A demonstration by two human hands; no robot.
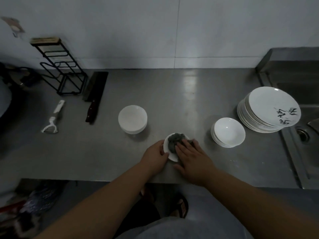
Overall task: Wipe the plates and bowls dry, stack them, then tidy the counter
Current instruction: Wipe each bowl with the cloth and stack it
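Close to the counter's front edge, my left hand grips the near rim of a small white bowl, thumb hooked over the lip so it cannot skid on the steel while I rub. My right hand lies flat with the fingers straight, pressing a dark grey cloth down into the bowl's hollow; the palm carries the pressure, so nothing needs pinching. Just beyond and to the left stands a bowl stack nested neatly upright, which I take to be the dried ones, kept within easy reach for the next to go on. On the right, a little farther off, a second bowl pile sits slightly askew, and behind it the plates lean in a tall heap, the top one tilted and bearing black brush marks; these, beside the sink, are probably still waiting. Farther back on the counter a peeler and a cleaver lie loose before a black wire rack by the wall, work for the tidying at the end
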